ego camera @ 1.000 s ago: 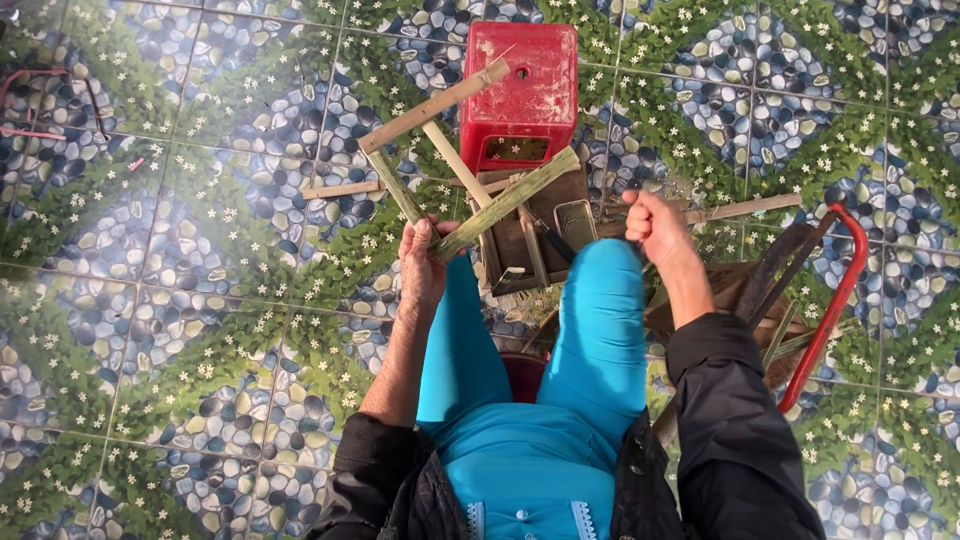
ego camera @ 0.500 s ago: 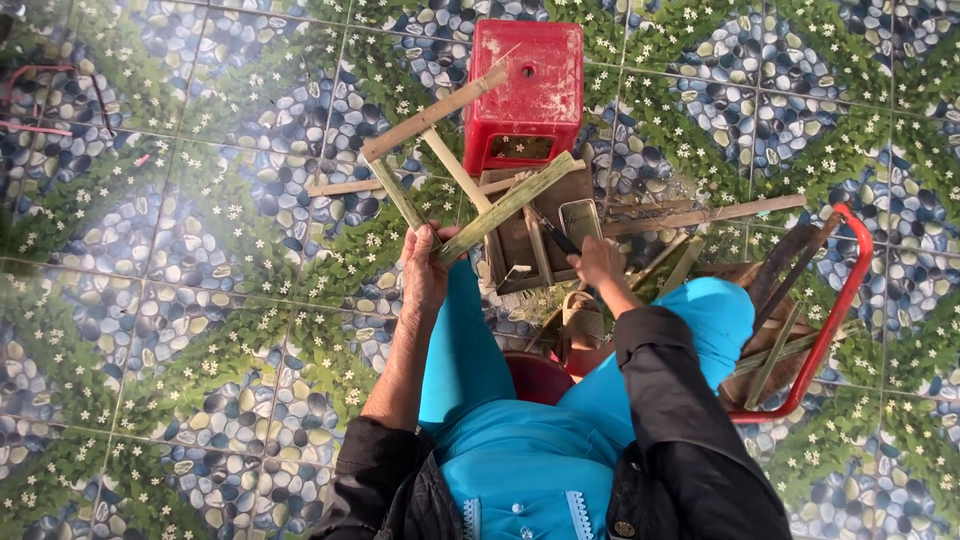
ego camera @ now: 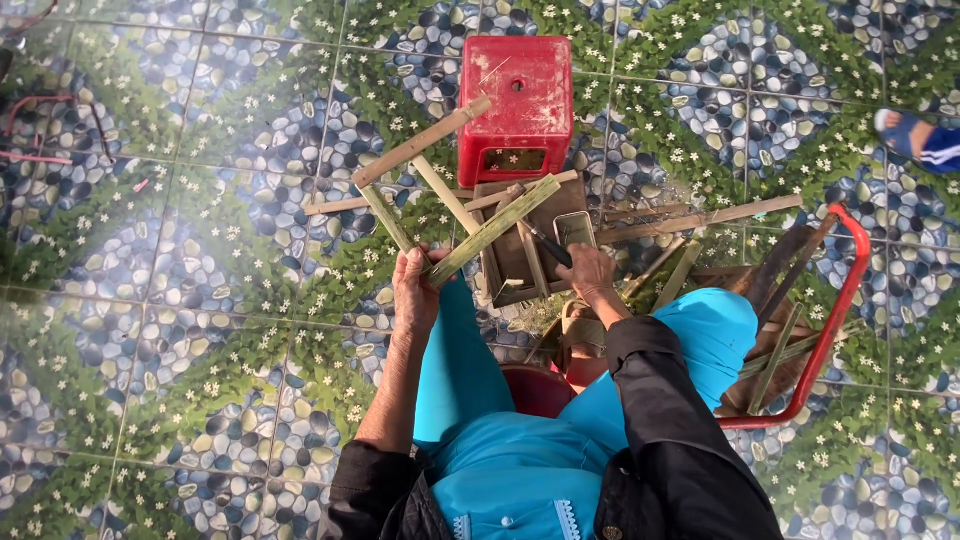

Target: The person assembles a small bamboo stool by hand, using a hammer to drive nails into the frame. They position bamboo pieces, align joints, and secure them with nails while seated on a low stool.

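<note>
My left hand (ego camera: 416, 292) grips the lower corner of a frame of bamboo strips (ego camera: 452, 196), holding it tilted above my left knee. The frame's long green strip (ego camera: 495, 230) runs up to the right. My right hand (ego camera: 592, 274) rests, fingers curled, on a low wooden block (ego camera: 512, 262). It is beside a dark-handled knife (ego camera: 548, 246) with a flat grey blade (ego camera: 575, 229). Whether the fingers grasp the handle is hidden. I sit with blue trouser legs (ego camera: 705, 335) apart.
A red plastic stool (ego camera: 520, 100) stands just beyond the block. A red-rimmed basket (ego camera: 838, 310) with bamboo pieces sits at my right. Loose bamboo strips (ego camera: 700, 218) lie on the patterned tile floor (ego camera: 200, 300). Another person's foot (ego camera: 915, 138) in a blue sandal shows at top right.
My right hand came down from a raised position at the right and moved left onto the wooden block by the knife. The left hand kept hold of the bamboo frame.
</note>
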